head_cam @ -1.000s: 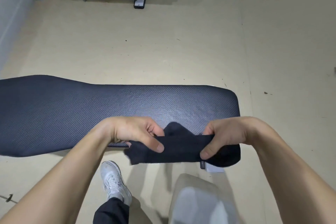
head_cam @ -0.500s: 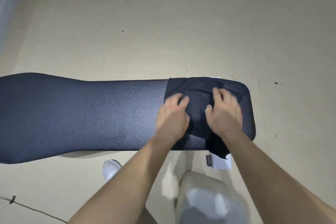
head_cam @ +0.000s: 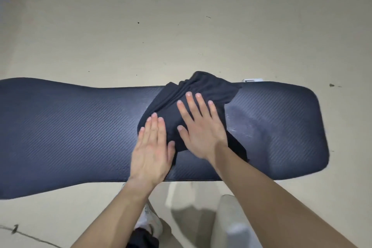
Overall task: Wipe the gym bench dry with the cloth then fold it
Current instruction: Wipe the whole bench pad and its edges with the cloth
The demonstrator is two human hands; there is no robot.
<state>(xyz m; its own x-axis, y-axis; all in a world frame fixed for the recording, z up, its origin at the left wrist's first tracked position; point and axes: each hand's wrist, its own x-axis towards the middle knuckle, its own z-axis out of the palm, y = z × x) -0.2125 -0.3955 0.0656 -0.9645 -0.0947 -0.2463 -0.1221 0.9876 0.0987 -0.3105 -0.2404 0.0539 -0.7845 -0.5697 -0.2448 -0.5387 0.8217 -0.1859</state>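
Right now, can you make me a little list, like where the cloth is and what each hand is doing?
place: dark bench on a pale floor
cloth: dark cloth, rumpled, not folded, lying across the bench right of its middle
left hand: left hand flat, fingers straight, pressing the cloth's near left edge
right hand: right hand flat, fingers spread, pressing the cloth's middle
marks: pale streaks on the bench just right of the cloth
step: wiping; folding not yet done
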